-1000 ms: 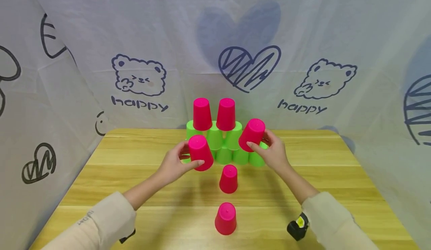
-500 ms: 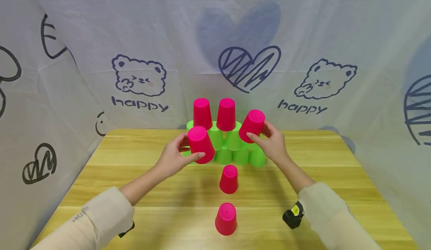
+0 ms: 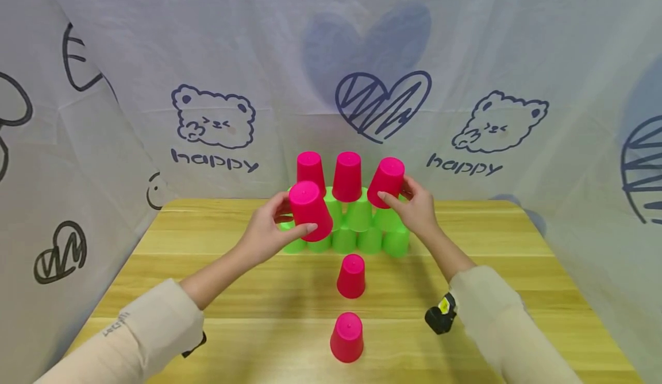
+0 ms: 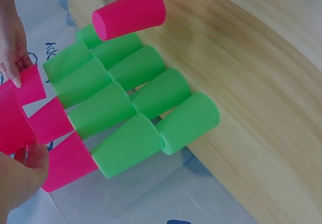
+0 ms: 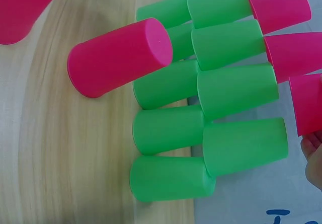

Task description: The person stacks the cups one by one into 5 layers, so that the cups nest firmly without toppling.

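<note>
Upside-down green cups (image 3: 343, 239) stand in two stacked rows at the back of the table. Two pink cups (image 3: 347, 176) rest on top of the upper green row, at its left and middle. My right hand (image 3: 418, 210) grips a tilted pink cup (image 3: 389, 181) above the row's right end; in the right wrist view a gap shows between that cup (image 5: 307, 103) and the green cup (image 5: 246, 146) below. My left hand (image 3: 266, 229) holds another pink cup (image 3: 310, 211), tilted, in front of the stack's left side, hiding part of it.
Two more upside-down pink cups stand on the wooden table (image 3: 233, 338) before the stack: one nearer the stack (image 3: 351, 276), one closer to the front (image 3: 347, 338). A patterned cloth (image 3: 289, 56) hangs right behind the table.
Both hands have risen with their cups. The right hand's cup went up from in front of the green cups to about the level of the pink row. The standing cups stayed put.
</note>
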`<state>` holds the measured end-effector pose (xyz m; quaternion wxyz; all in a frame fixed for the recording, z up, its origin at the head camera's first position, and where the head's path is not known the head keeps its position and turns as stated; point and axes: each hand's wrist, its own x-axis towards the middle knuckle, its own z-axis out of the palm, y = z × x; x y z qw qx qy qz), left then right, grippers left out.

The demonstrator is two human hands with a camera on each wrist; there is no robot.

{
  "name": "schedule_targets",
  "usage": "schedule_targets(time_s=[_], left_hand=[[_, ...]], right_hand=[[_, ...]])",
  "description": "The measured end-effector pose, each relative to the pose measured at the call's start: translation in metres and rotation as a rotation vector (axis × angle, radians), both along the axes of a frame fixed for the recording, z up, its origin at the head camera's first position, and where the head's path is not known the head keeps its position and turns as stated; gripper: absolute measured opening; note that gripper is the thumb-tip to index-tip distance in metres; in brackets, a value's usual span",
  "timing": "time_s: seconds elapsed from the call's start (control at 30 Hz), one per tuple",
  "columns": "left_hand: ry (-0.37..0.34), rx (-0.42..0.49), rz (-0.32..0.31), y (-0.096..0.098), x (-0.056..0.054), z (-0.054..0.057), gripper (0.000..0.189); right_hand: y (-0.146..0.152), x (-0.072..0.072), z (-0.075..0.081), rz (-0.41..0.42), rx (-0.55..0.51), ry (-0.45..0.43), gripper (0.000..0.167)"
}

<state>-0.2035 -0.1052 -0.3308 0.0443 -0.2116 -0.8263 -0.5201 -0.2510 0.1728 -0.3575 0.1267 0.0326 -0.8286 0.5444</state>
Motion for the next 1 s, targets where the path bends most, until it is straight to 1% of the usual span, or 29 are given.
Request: schedule_targets(time_s=[0.23,0.47,0.77,1.0], left_hand=[[-0.002,-0.009,0.013,-0.003,-0.002,0.009,0.049],[0.01,0.023,0.027,-0.004,-0.006,0.02,0.049],[-0.016,0.02,0.057,0.0,-0.011,0.028,0.05],[-0.022,0.009,0.063,0.002,-0.016,0.036,0.05]], right_hand=[[-0.001,-0.007,0.002,0.015,0.033,-0.004,0.052],[-0.001,-0.013,0.003,0.011,0.079,-0.029,0.054],[-0.002,-0.018,0.003,0.01,0.08,-0.035,0.053],[-0.004,-0.022,0.0,0.01,0.065,-0.036,0.054]])
